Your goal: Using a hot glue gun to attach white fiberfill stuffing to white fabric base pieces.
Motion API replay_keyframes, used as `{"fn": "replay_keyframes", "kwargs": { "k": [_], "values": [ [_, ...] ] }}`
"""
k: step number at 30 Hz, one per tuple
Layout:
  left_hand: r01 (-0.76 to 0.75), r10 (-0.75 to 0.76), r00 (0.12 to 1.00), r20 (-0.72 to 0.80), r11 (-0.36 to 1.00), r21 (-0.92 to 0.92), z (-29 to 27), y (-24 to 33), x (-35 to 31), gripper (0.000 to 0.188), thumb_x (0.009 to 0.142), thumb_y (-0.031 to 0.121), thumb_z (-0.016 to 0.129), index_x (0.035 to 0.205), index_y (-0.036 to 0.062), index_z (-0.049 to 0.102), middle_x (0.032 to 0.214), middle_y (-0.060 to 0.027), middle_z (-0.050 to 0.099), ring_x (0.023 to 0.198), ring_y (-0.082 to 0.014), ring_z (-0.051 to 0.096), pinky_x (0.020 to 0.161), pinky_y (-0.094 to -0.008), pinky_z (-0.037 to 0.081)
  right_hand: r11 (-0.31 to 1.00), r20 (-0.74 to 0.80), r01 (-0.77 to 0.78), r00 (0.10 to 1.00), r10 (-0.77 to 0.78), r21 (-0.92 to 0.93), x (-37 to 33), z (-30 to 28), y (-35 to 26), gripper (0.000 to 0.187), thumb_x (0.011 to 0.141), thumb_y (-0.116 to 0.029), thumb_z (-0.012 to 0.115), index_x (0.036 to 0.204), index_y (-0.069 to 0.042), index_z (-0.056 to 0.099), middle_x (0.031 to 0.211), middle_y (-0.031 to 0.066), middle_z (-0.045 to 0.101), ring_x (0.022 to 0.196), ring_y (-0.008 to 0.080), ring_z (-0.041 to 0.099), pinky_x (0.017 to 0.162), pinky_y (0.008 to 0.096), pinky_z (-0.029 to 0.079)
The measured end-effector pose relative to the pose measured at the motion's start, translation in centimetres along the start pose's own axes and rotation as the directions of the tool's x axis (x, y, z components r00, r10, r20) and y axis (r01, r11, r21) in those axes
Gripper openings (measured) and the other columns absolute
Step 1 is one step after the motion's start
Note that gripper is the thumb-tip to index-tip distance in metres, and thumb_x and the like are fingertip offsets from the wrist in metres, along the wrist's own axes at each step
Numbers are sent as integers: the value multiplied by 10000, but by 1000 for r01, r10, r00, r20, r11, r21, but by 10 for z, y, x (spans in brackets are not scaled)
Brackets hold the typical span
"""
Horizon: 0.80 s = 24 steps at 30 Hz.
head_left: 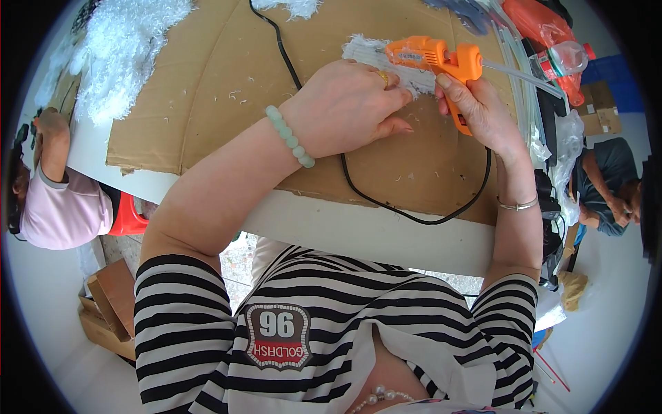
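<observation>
Orange glue gun (467, 63) over the cardboard (234, 117), held in right hand (480, 110), fingers wrapped round it. Left hand (350, 103) half-curled at white fringed strip (363, 50), can't tell if it's gripping. White fluffy pile (131, 52) farther off, left side.

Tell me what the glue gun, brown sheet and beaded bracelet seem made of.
Glue gun: probably hard plastic, bright orange, smooth and moulded-looking.
Brown sheet: looks like cardboard, matte, with a crease and ragged edge.
Beaded bracelet: milky pale-green, perhaps stone or glass; the look leaves it open.
</observation>
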<state>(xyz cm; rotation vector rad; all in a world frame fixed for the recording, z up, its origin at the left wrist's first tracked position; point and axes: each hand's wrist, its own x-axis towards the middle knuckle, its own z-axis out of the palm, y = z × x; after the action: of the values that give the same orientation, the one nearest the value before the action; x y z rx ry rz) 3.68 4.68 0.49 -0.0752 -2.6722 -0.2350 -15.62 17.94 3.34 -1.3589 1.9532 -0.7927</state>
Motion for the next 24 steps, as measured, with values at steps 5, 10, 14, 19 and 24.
{"fn": "replay_keyframes", "kwargs": {
  "k": [5, 10, 14, 19, 24],
  "values": [
    [24, -24, 995, 99, 1000, 1, -2, 1, 2, 331, 800, 331, 631, 1022, 87, 611, 1025, -39, 617, 755, -249, 600, 713, -381, 482, 1000, 12, 12, 1000, -12, -18, 3, 0, -3, 371, 958, -401, 469, 960, -37, 543, 814, 6, 547, 724, 97, 512, 646, 244, 411],
    [-38, 39, 998, -54, 999, 25, 5, -3, 0, 332, 809, 395, 623, 855, 66, 646, 722, -58, 613, 706, -215, 628, 629, -342, 502, 997, 0, 34, 999, -34, -67, 6, 5, -6, 388, 959, -410, 464, 953, -30, 543, 816, 12, 546, 757, 102, 504, 668, 248, 408],
    [-46, 47, 998, -39, 998, 30, 6, -4, 1, 337, 809, 398, 622, 862, 66, 649, 722, -62, 614, 707, -216, 629, 624, -342, 503, 993, -15, 50, 999, -52, -111, 7, 6, -8, 399, 959, -413, 465, 928, -24, 547, 787, 13, 543, 721, 106, 493, 645, 253, 407],
    [-57, 59, 996, -66, 998, 34, 6, -5, 0, 340, 814, 398, 616, 862, 63, 648, 715, -65, 609, 706, -217, 628, 624, -341, 504, 991, -31, 46, 998, -50, -125, 10, 9, -6, 416, 958, -422, 463, 906, -19, 552, 751, 10, 538, 688, 108, 483, 615, 255, 403],
    [-48, 49, 998, -50, 999, 22, 5, -5, 0, 341, 819, 396, 611, 868, 61, 646, 717, -67, 609, 706, -223, 628, 626, -346, 504, 987, -74, 55, 995, -67, -153, 8, 9, -6, 429, 954, -436, 465, 890, -21, 555, 724, 9, 532, 665, 107, 481, 600, 250, 397]
  ]
}}
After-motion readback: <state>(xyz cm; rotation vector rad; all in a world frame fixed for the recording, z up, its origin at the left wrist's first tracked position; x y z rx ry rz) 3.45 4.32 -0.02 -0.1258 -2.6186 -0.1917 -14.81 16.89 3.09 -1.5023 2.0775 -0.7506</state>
